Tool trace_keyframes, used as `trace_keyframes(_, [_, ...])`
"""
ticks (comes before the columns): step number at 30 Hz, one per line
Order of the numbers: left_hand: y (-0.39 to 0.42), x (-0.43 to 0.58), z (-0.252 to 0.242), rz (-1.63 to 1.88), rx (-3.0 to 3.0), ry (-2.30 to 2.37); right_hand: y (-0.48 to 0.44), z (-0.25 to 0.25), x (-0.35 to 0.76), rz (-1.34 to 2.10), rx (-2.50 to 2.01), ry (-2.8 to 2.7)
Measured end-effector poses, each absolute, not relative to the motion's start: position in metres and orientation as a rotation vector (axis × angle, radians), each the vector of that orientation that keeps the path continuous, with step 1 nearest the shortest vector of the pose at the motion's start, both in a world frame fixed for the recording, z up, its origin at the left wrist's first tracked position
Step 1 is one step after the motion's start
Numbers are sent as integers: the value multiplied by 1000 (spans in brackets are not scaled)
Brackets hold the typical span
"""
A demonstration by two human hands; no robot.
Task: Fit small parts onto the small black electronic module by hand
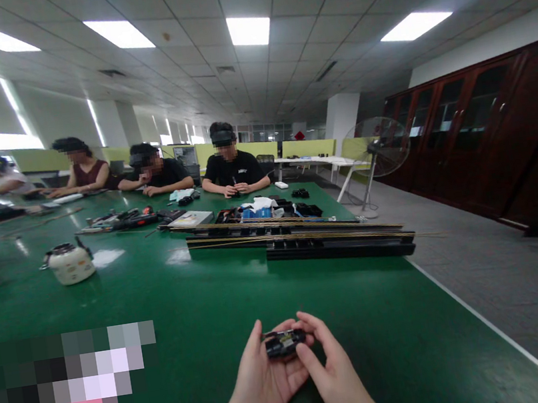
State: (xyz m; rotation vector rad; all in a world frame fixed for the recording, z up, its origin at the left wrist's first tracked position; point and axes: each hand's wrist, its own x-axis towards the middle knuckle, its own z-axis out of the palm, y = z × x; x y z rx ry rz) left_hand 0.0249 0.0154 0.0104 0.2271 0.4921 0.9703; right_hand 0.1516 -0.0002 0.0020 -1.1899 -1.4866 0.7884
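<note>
A small black device (284, 343) with metallic and yellowish parts on its upper face lies across the fingers of my left hand (268, 380). That hand is palm up, its fingers curled under the device and its thumb raised beside it. My right hand (331, 367) pinches the device's right end between thumb and fingers. Both hands are above the green table near its front edge. The underside of the device is hidden by my fingers, and its exact kind is too small to make out.
Beyond my hands, long black rails (341, 248) with thin brass-coloured rods lie across the green table (180, 349). A white lidded pot (71, 263) stands left. Tools (120, 220) and an open box of parts (260, 213) lie farther back. Several people sit around the table; a floor fan (377, 148) stands right.
</note>
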Motion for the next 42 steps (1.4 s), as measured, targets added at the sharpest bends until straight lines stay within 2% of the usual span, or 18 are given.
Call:
trace_keyframes(14, [12,20,13,919,237,304,2,2,149,800,-1154,-1401])
trace_keyframes(42, [14,21,15,969,192,322,4,0,147,936,-1125,-1363])
